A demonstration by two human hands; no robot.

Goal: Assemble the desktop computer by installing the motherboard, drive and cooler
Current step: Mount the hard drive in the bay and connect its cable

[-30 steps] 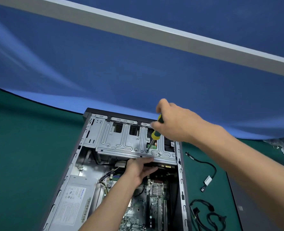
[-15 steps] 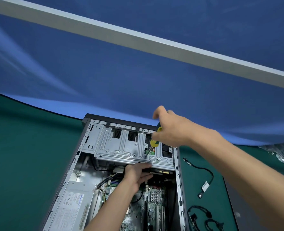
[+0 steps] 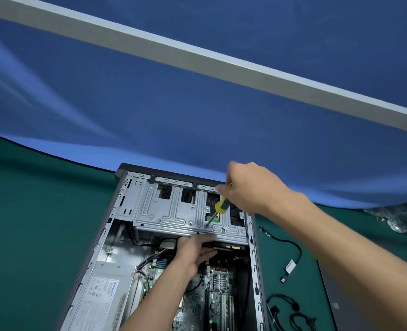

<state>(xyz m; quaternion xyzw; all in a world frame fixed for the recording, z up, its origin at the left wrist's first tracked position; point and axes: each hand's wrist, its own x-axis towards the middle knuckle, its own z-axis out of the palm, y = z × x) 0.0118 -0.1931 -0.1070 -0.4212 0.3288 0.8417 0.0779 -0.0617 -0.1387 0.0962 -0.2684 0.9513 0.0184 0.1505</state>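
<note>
Yellow-and-black-handled screwdriver (image 3: 221,204) gripped in right hand (image 3: 250,187), tip on grey sheet-metal drive cage (image 3: 174,216) inside open tower case (image 3: 255,247). Left hand (image 3: 193,249) flat-fingered under cage edge, probably bracing the drive. Risk: tilted shaft slips, strikes green motherboard (image 3: 212,292).

The white label (image 3: 102,299) on the power supply (image 3: 107,278) carries a blue brand word, small print and certification marks, all too small and blurred to read; nothing else is legible.
</note>
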